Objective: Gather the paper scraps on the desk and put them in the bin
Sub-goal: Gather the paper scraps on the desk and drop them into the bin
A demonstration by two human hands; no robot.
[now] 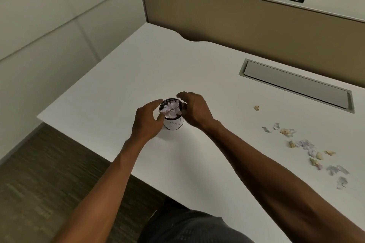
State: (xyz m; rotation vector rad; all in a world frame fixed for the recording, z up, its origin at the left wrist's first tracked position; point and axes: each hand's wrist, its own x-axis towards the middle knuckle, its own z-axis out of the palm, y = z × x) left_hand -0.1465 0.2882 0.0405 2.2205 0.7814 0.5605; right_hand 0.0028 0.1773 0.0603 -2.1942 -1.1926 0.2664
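A small round bin [173, 123], white with a dark rim, stands on the white desk [197, 77] near its left front edge. Pale lilac paper scraps [171, 108] are heaped above its rim. My left hand [147, 122] hovers at the bin's left side, fingers spread, holding nothing. My right hand [194, 109] curves around the bin's right side, fingers apart; whether it touches the rim is unclear. Several loose paper scraps [308, 149], lilac and cream, lie scattered on the desk at the right. One cream scrap [256, 107] lies apart from them.
A grey cable hatch [296, 85] is set into the desk at the back right. A tan partition panel [256, 25] borders the desk's far side. The desk's left edge drops to brown carpet [49, 173].
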